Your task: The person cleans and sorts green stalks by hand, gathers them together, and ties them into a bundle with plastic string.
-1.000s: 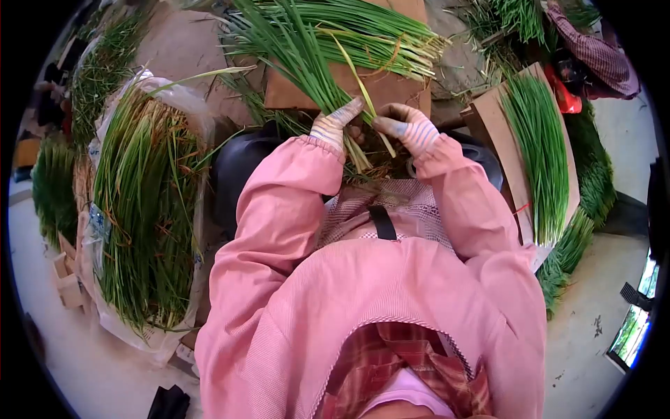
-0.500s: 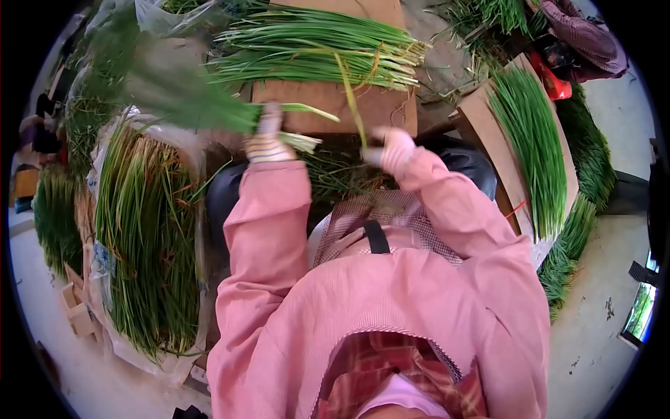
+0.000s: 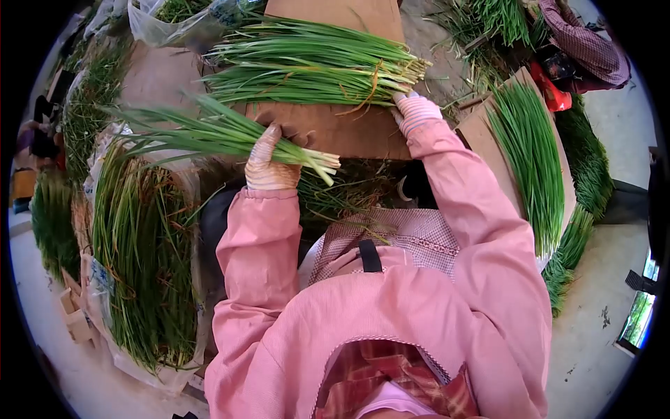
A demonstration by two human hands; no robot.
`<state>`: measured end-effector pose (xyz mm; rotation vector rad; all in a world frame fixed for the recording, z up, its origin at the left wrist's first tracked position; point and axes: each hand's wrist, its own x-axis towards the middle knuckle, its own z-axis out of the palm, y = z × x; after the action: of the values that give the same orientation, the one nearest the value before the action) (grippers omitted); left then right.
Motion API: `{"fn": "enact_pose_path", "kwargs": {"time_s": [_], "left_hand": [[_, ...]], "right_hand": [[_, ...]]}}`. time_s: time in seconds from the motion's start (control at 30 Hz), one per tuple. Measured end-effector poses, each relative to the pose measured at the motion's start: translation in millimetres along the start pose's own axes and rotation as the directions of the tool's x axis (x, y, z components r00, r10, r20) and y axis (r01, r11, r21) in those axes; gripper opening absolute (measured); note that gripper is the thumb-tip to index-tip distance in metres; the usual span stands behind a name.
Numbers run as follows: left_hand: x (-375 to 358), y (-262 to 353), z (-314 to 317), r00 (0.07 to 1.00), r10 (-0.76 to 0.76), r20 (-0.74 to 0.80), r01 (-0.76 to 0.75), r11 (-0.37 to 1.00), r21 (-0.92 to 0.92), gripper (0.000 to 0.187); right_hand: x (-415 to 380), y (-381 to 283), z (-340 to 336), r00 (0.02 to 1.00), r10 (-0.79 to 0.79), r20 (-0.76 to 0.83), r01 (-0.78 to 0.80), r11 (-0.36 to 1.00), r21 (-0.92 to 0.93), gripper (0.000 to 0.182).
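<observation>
Pink sleeves [image 3: 262, 241] are reaching forward; on the near left, a clear plastic bag [image 3: 113, 336] is holding tangled, partly yellowed leaves [image 3: 150, 258], plenty in number and looking unsorted. On the right, a slanting cardboard sheet [image 3: 504, 167] is bearing neatly aligned greens [image 3: 534, 160], apparently a finished lot. Loose trimmings [image 3: 342, 183] are lying below the worktop's near edge. Over that worktop's [image 3: 328, 129] near left corner, the left hand [image 3: 269, 166] is gripping a small bundle [image 3: 230, 136], its fingers closing around the stalks near the pale root ends, leaves fanning leftward. The bundle is hanging apart from the larger pile [image 3: 307, 59], which is stretching across the worktop, roots toward the right edge, looking mostly tidy. The right hand [image 3: 420, 112] is meeting those roots; whether its fingers are pinching anything, I cannot tell. Farther off, another plastic bag [image 3: 157, 29] is containing greens, and another person's checked sleeve [image 3: 586, 43] is showing beside something red [image 3: 551, 89].
</observation>
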<state>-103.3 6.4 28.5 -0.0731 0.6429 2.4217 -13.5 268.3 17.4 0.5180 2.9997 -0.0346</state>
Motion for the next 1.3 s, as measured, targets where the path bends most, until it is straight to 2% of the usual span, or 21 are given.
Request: {"fn": "enact_pose_path", "kwargs": {"time_s": [0.13,0.17,0.2,0.27,0.37,0.4,0.43,0.47,0.53,0.6,0.67,0.77,0.93,1.0,1.03,1.07,1.1,1.17,1.2,1.23,1.3], "left_hand": [[0.1,4.0,-1.4,0.999,-0.016,0.050,0.020,0.997,-0.080,0.029],[-0.2,6.6,-2.6,0.996,0.018,0.085,-0.010,0.995,-0.098,0.029],[-1.8,8.4,-3.3,0.992,0.053,0.118,-0.039,0.992,-0.118,0.029],[-4.9,12.4,0.7,0.993,0.104,0.054,-0.102,0.994,-0.034,0.025],[-5.7,20.0,-4.5,0.961,0.168,0.219,-0.165,0.986,-0.030,0.020],[-7.6,23.8,-4.2,0.961,0.170,0.219,-0.167,0.986,-0.032,0.020],[-8.9,28.3,-4.9,0.939,0.194,0.285,-0.182,0.981,-0.069,0.020],[-10.8,31.1,-3.6,0.912,0.216,0.348,-0.191,0.976,-0.107,0.020],[-15.4,39.0,-0.2,0.918,0.227,0.325,-0.168,0.966,-0.199,0.019],[-16.1,43.8,-1.2,0.883,0.244,0.402,-0.179,0.965,-0.192,0.019],[-17.2,38.7,2.1,0.897,0.244,0.369,-0.178,0.963,-0.204,0.019],[-10.7,31.8,1.4,0.938,0.177,0.300,-0.130,0.977,-0.169,0.020],[-0.6,21.7,3.8,0.971,0.155,0.180,-0.135,0.983,-0.121,0.020],[-0.1,19.0,0.8,0.977,0.132,0.168,-0.114,0.987,-0.111,0.020],[1.3,18.7,-2.2,0.969,0.120,0.214,-0.092,0.986,-0.138,0.021],[-0.1,19.2,-2.0,0.970,0.121,0.210,-0.092,0.986,-0.140,0.021],[-1.1,20.1,0.5,0.974,0.130,0.188,-0.108,0.987,-0.122,0.021],[-2.6,20.0,1.3,0.976,0.148,0.160,-0.131,0.985,-0.112,0.022],[-1.5,19.6,1.3,0.972,0.143,0.185,-0.121,0.985,-0.123,0.022],[-1.4,19.4,1.7,0.968,0.137,0.210,-0.112,0.985,-0.130,0.023],[-3.2,18.8,0.5,0.971,0.124,0.206,-0.108,0.990,-0.085,0.021]], "right_hand": [[19.1,10.9,-20.4,0.943,-0.281,-0.180,0.305,0.944,0.128,0.021],[10.7,6.3,-39.1,0.974,-0.109,-0.198,0.174,0.919,0.353,0.024],[12.3,12.0,-35.2,0.952,0.006,-0.305,0.209,0.716,0.667,0.023],[-10.8,7.2,-80.6,0.974,0.225,-0.009,-0.028,0.158,0.987,0.018],[-39.1,-5.5,-54.3,0.936,0.345,0.068,-0.079,0.019,0.997,0.013],[-53.8,-11.5,-43.5,0.996,-0.086,0.034,0.026,0.619,0.785,0.015],[-73.6,-17.5,-31.3,0.863,-0.436,0.257,0.358,0.884,0.300,0.018],[-104.3,-23.5,-16.6,0.692,-0.670,0.269,0.380,0.655,0.653,0.023],[-123.9,-76.6,-83.9,0.303,-0.459,0.835,0.147,0.888,0.435,0.026],[-121.4,-39.1,-32.5,0.600,-0.374,0.707,0.058,0.902,0.428,0.029],[-89.5,-17.1,-19.9,0.968,-0.244,0.066,0.195,0.886,0.420,0.035],[-23.2,1.0,-25.2,0.969,0.007,-0.245,0.032,0.987,0.157,0.034],[0.6,-4.7,-10.8,0.998,0.065,0.011,-0.065,0.997,0.028,0.037],[10.8,10.7,0.8,0.955,-0.266,-0.128,0.283,0.949,0.139,0.038],[10.9,12.8,-1.0,0.985,-0.161,-0.053,0.166,0.849,0.501,0.034],[10.7,14.1,-3.8,0.998,-0.052,0.023,0.009,0.546,0.838,0.030],[9.8,11.9,-10.7,0.994,0.057,0.098,-0.108,0.196,0.975,0.029],[0.8,8.0,-47.6,0.977,0.049,0.205,-0.207,0.019,0.978,0.028],[0.9,8.2,-43.6,0.977,0.043,0.208,-0.209,0.026,0.978,0.028],[2.3,9.9,-30.1,0.939,0.105,0.328,-0.344,0.229,0.911,0.030],[13.7,53.2,54.6,0.972,0.110,0.209,-0.228,0.675,0.702,0.031]]}}
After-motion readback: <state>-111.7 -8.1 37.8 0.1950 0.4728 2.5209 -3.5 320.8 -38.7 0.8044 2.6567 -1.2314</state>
